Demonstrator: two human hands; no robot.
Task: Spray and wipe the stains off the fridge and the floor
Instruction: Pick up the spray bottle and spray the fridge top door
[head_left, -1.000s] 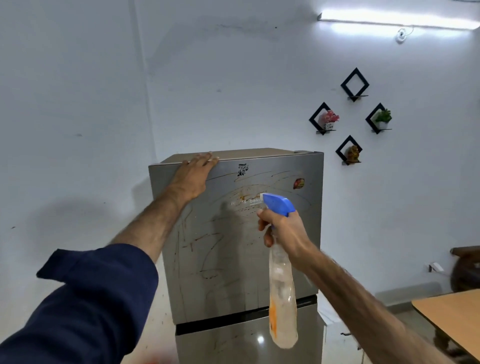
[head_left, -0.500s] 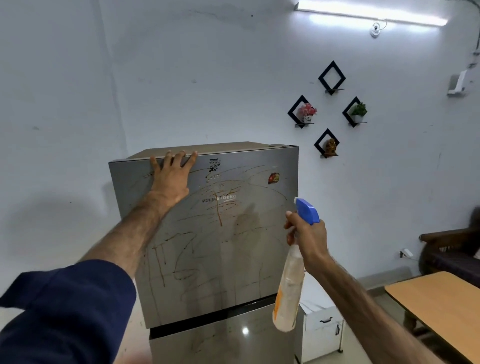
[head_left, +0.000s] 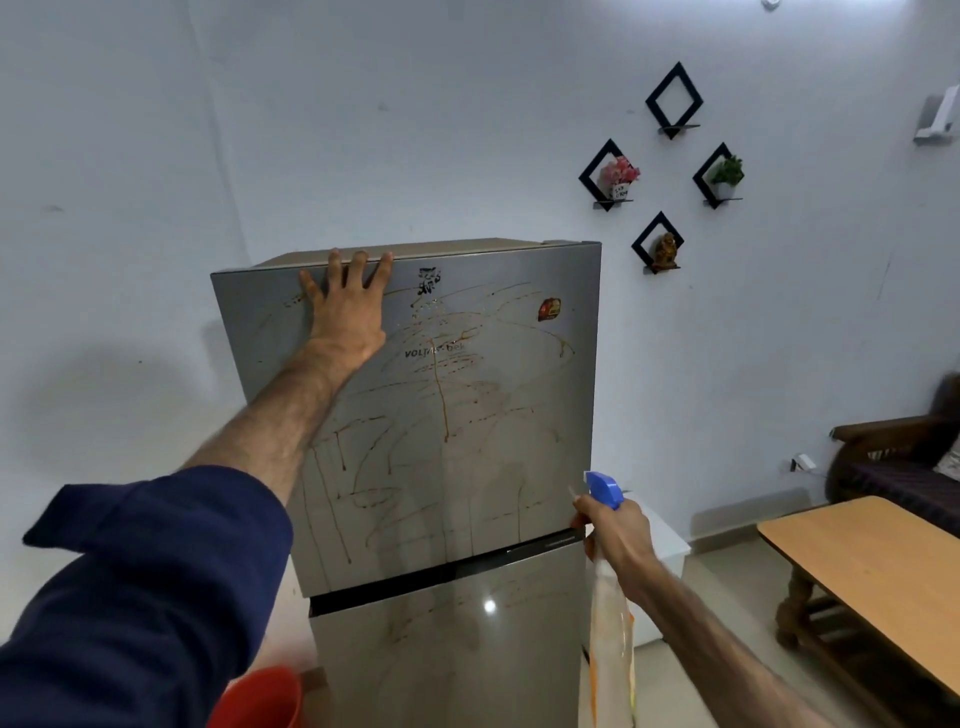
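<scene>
A grey two-door fridge stands against the white wall. Brown streaks and drips cover its upper door, and fainter marks show on the lower door. My left hand lies flat on the upper door near its top left corner, fingers spread over the top edge. My right hand grips the neck of a clear spray bottle with a blue trigger head, held beside the fridge's right edge at the level of the gap between the doors. The bottle hangs down, holding pale orange liquid.
A red bucket sits low at the fridge's left foot. A wooden table stands at the right, with a dark sofa behind it. A white cabinet sits behind the fridge's right side. Black diamond shelves hang on the wall.
My right hand has lowered the spray bottle from in front of the upper door to the fridge's right edge. My left hand stays on the door top. The view has tilted down.
</scene>
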